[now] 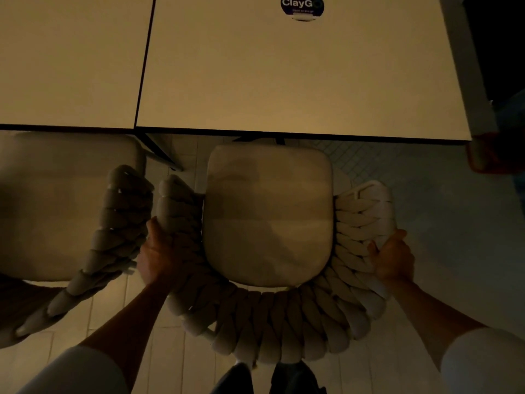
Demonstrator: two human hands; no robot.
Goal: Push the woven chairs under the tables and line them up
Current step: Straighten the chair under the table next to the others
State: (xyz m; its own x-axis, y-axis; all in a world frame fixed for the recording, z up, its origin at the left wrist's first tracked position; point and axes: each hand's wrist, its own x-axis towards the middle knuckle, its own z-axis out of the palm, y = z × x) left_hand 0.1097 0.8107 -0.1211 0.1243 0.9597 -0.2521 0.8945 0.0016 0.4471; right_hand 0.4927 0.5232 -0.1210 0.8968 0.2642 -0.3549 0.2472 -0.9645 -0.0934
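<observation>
A woven chair (270,322) with a thick braided cream back and a beige seat cushion (267,214) stands directly below me, facing the pale table (298,75). The cushion's front edge lies just short of the table's near edge. My left hand (159,251) grips the chair's left woven arm. My right hand (393,257) grips the right woven arm. A second woven chair (108,245) stands to the left, its arm almost touching the first chair, its seat partly under the left table (71,58).
A round dark "ClayGo" sticker (302,6) lies on the far part of the table. Dark table legs (159,149) show between the two chairs. The floor is pale tile (426,194). A dim reddish object (488,155) sits at the right edge.
</observation>
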